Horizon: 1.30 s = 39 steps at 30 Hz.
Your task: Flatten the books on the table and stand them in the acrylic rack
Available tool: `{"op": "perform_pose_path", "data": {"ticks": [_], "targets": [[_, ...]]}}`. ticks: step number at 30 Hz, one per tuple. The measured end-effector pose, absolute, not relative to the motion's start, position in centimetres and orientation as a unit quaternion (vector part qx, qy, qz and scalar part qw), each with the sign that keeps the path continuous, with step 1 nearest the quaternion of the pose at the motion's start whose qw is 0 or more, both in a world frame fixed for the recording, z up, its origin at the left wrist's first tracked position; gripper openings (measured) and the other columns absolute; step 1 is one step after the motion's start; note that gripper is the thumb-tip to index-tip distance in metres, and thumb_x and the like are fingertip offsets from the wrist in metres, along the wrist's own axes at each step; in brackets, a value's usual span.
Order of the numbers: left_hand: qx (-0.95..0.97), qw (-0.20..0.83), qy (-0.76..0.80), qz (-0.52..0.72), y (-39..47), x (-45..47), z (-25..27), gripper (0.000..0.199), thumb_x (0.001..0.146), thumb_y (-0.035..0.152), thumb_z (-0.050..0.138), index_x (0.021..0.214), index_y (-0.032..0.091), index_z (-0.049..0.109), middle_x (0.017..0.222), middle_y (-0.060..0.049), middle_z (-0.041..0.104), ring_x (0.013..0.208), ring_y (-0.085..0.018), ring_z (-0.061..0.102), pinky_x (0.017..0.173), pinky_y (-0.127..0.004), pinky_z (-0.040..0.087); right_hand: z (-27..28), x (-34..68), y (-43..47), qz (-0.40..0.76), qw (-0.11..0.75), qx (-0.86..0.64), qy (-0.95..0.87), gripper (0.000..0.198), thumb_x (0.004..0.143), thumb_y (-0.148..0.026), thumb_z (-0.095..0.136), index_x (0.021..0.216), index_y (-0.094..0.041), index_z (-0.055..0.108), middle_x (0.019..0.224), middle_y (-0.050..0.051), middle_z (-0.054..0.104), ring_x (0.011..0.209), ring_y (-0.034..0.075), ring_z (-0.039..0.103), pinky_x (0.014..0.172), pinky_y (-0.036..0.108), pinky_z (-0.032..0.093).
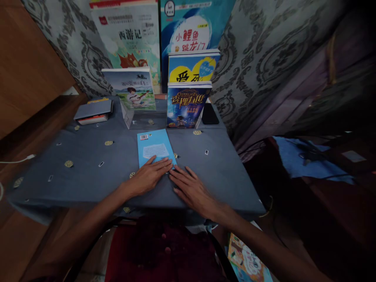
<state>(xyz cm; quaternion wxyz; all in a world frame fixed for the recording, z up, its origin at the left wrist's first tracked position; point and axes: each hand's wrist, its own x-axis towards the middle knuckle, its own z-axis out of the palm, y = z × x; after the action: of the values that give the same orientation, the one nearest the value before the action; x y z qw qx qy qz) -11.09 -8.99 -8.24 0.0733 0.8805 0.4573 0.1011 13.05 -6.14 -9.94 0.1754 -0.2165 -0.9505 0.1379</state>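
A light blue book [152,137] lies flat on the table, its barcode side facing up. Across the lower part of its cover rests my left hand [149,174], fingers stretched out and flat. My right hand [192,190] lies palm down on the cloth, with its fingertips at the book's lower right corner. Its fingers are spread and nothing is in them. Just beyond the book stands a clear display rack [147,120], which bears several upright books, among them a dark blue one [188,105] and one with a guitar player [138,92].
A grey patterned cloth [88,172] covers the table. At its back left lies a small stack of books [94,111]; at the back right, a black phone [210,114]. A curtain [243,58] hangs behind. More books [248,258] lie low at the right, below the table edge.
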Motion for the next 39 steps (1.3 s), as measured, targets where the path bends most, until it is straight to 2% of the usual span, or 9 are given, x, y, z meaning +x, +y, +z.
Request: {"op": "perform_pose_path", "data": {"ticks": [7, 10, 12, 15, 19, 24, 29, 33, 39], "targets": [[0.858, 0.061, 0.497, 0.117, -12.0, -13.6, -8.6, 0.050, 0.104, 0.016, 0.033, 0.153, 0.026, 0.035, 0.156, -0.005, 0.044, 0.147, -0.016, 0.036, 0.123, -0.047, 0.027, -9.1, 12.8, -5.7, 0.165, 0.219, -0.204, -0.940, 0.039, 0.102, -0.020, 0.043, 0.136, -0.024, 0.060, 0.134, 0.009, 0.067, 0.137, 0.026, 0.051, 0.114, 0.060, 0.038], [0.837, 0.059, 0.530, 0.123, -13.0, -15.4, -8.6, 0.047, 0.106, 0.023, 0.034, 0.152, 0.025, 0.037, 0.157, -0.007, 0.043, 0.147, -0.019, 0.037, 0.121, -0.049, 0.032, -8.9, 11.3, -5.5, 0.164, 0.238, -0.189, -0.938, 0.039, 0.103, -0.020, 0.039, 0.136, -0.022, 0.060, 0.133, 0.011, 0.067, 0.134, 0.024, 0.054, 0.116, 0.057, 0.037], [0.826, 0.062, 0.546, 0.125, -13.5, -16.2, -8.6, 0.047, 0.106, 0.025, 0.033, 0.153, 0.025, 0.036, 0.157, -0.008, 0.042, 0.147, -0.020, 0.037, 0.119, -0.050, 0.034, -8.6, 9.6, -5.5, 0.166, 0.218, -0.177, -0.945, 0.040, 0.104, -0.023, 0.039, 0.140, -0.016, 0.056, 0.140, 0.014, 0.062, 0.139, 0.024, 0.049, 0.118, 0.053, 0.036], [0.820, 0.055, 0.555, 0.133, -13.9, -16.6, -8.8, 0.048, 0.105, 0.024, 0.034, 0.154, 0.025, 0.035, 0.157, -0.009, 0.042, 0.147, -0.020, 0.036, 0.119, -0.050, 0.034, -8.2, 6.7, -5.6, 0.174, 0.170, -0.155, -0.957, 0.053, 0.102, -0.030, 0.046, 0.150, -0.008, 0.042, 0.153, 0.019, 0.046, 0.148, 0.026, 0.035, 0.122, 0.050, 0.031], [0.824, 0.028, 0.549, 0.139, -13.9, -16.5, -9.1, 0.049, 0.104, 0.021, 0.036, 0.153, 0.024, 0.036, 0.153, -0.010, 0.048, 0.144, -0.021, 0.042, 0.119, -0.051, 0.034, -8.3, 3.8, -5.7, 0.184, 0.144, -0.131, -0.964, 0.069, 0.102, -0.040, 0.047, 0.157, -0.006, 0.024, 0.162, 0.020, 0.029, 0.153, 0.026, 0.019, 0.124, 0.048, 0.027], [0.822, 0.029, 0.553, 0.132, -13.8, -16.5, -9.2, 0.051, 0.105, 0.025, 0.036, 0.156, 0.024, 0.031, 0.155, -0.010, 0.045, 0.145, -0.022, 0.040, 0.118, -0.051, 0.036, -9.8, 4.6, -4.8, 0.161, 0.151, -0.147, -0.964, 0.077, 0.101, -0.047, 0.046, 0.159, -0.005, 0.017, 0.163, 0.024, 0.023, 0.153, 0.029, 0.016, 0.123, 0.052, 0.028], [0.816, 0.036, 0.558, 0.144, -13.8, -16.5, -9.3, 0.050, 0.106, 0.029, 0.035, 0.156, 0.027, 0.030, 0.157, -0.007, 0.043, 0.147, -0.020, 0.038, 0.119, -0.050, 0.034, -11.2, 8.1, -3.3, 0.125, 0.166, -0.222, -0.953, 0.077, 0.101, -0.048, 0.047, 0.160, -0.010, 0.015, 0.162, 0.022, 0.026, 0.153, 0.031, 0.019, 0.121, 0.056, 0.029], [0.813, 0.052, 0.563, 0.138, -13.7, -16.6, -9.0, 0.049, 0.107, 0.035, 0.035, 0.155, 0.028, 0.033, 0.158, -0.005, 0.041, 0.147, -0.020, 0.036, 0.121, -0.049, 0.031, -10.9, 9.7, -2.8, 0.113, 0.160, -0.238, -0.951, 0.072, 0.102, -0.049, 0.044, 0.159, -0.013, 0.020, 0.161, 0.020, 0.031, 0.152, 0.030, 0.024, 0.121, 0.056, 0.030], [0.800, 0.075, 0.582, 0.125, -10.7, -17.4, -8.4, 0.048, 0.107, 0.039, 0.031, 0.153, 0.025, 0.036, 0.159, -0.007, 0.039, 0.149, -0.019, 0.033, 0.121, -0.047, 0.030, -9.4, 9.2, -2.3, 0.097, 0.141, -0.243, -0.955, 0.059, 0.104, -0.048, 0.037, 0.151, -0.012, 0.040, 0.155, 0.021, 0.043, 0.147, 0.031, 0.035, 0.120, 0.062, 0.027]]}}
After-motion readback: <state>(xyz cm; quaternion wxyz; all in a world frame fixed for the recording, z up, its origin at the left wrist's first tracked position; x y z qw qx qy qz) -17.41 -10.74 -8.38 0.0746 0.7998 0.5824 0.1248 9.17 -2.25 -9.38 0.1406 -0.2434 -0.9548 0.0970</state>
